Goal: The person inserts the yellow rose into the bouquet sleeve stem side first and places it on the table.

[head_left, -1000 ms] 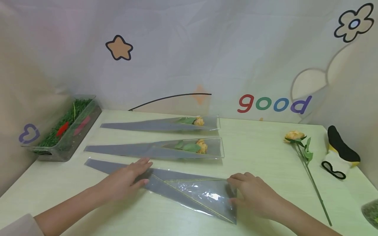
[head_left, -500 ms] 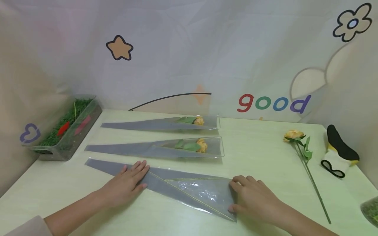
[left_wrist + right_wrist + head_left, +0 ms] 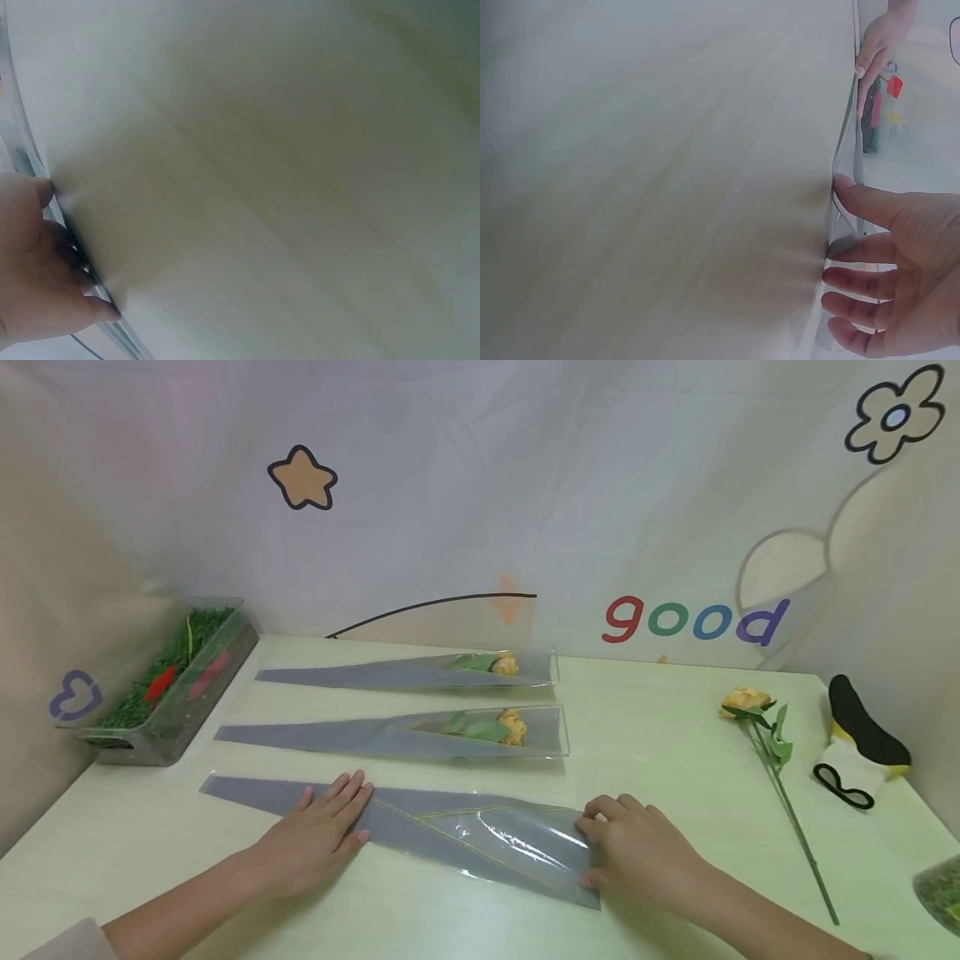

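The flat grey sleeve (image 3: 480, 839) lies slantwise on the pale table (image 3: 660, 735), nearest the person, with its narrow end to the left and its wide, clear-windowed end to the right. The left hand (image 3: 318, 835) rests on its narrower half, fingers straight and holding nothing. The right hand (image 3: 645, 847) has curled fingers and pinches the wide end between thumb and forefinger, and the clear front bows upward there (the right wrist view shows the film bulging between those two digits). No flower shows through this window, whereas the far sleeve (image 3: 375, 677) and the middle sleeve (image 3: 322, 737) each hold a yellow rose. I judge the step in hand to be parting the sleeve's mouth while the left hand steadies it. The next move seems to call for keeping that mouth apart and freeing a hand for the loose rose (image 3: 780, 747), which lies to the right, well apart from both hands, so that its stem can enter first.
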Demonstrator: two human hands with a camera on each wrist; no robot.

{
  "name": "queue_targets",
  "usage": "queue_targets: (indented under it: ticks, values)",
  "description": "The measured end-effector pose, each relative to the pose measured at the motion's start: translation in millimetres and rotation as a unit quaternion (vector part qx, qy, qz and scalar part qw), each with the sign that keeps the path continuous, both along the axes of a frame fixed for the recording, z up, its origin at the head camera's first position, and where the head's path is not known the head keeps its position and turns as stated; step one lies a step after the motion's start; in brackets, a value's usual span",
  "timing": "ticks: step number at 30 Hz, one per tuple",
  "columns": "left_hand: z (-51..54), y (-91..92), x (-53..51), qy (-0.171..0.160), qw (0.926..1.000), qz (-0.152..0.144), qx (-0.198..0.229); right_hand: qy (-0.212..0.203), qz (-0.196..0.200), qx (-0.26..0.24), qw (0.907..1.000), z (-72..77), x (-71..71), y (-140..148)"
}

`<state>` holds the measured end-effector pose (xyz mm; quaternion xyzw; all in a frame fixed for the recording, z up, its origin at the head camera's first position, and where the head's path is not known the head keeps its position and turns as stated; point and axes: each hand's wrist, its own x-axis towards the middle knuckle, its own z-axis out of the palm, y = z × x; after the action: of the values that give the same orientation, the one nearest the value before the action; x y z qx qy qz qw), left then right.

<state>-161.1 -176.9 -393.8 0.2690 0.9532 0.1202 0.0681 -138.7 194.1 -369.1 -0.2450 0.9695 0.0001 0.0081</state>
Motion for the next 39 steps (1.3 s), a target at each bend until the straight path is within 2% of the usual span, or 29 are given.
queue_targets:
  ticks: [4, 7, 8, 10, 14, 16, 18, 20, 27, 32, 37, 39]
  values:
    - [-0.8, -1.8, 2.0, -0.004, 1.0, 0.004, -0.008, -0.013, -0.01, -0.051, 0.9986, -1.6, -3.0, 0]
    - [-1.4, -2.6, 3.0, -0.01, 0.9999, 0.007, -0.012, -0.057, -0.025, -0.123, 0.9904, -1.5, -6.4, 2]
    - [-1.5, -2.8, 3.2, -0.011, 0.9998, 0.008, -0.012, -0.084, -0.032, -0.158, 0.9834, -0.9, -7.5, 2]
    - [-2.2, -3.2, 3.3, -0.013, 0.9998, 0.01, -0.013, -0.133, -0.05, -0.229, 0.963, 1.0, -9.3, 4]
    - [-3.1, -4.2, 2.8, -0.014, 0.9998, 0.009, -0.013, -0.206, -0.081, -0.356, 0.9078, 6.6, -10.2, 8]
    - [-3.0, -4.6, 2.7, -0.014, 0.9998, 0.008, -0.01, -0.217, -0.09, -0.386, 0.8923, 9.4, -10.0, 9]
    - [-2.8, -4.8, 2.7, -0.015, 0.9998, 0.007, -0.008, -0.221, -0.093, -0.404, 0.883, 12.2, -9.7, 9]
    - [-2.6, -5.0, 2.7, -0.016, 0.9998, 0.006, -0.006, -0.217, -0.091, -0.412, 0.8803, 13.8, -9.1, 9]
    - [-2.5, -5.4, 2.6, -0.01, 0.9999, 0.006, -0.006, -0.183, -0.103, -0.414, 0.8857, 16.9, -7.6, 7]
    - [-1.7, -4.9, 3.0, -0.004, 1.0, 0.007, -0.001, -0.172, -0.118, -0.432, 0.8774, 20.1, -6.6, 5]
    - [-1.0, -5.0, 4.1, -0.002, 1.0, 0.007, 0.001, -0.159, -0.134, -0.431, 0.8782, 20.6, -4.8, 3]
    - [-0.9, -5.0, 4.3, -0.004, 1.0, 0.008, 0.002, -0.157, -0.143, -0.436, 0.8746, 20.4, -4.3, 2]
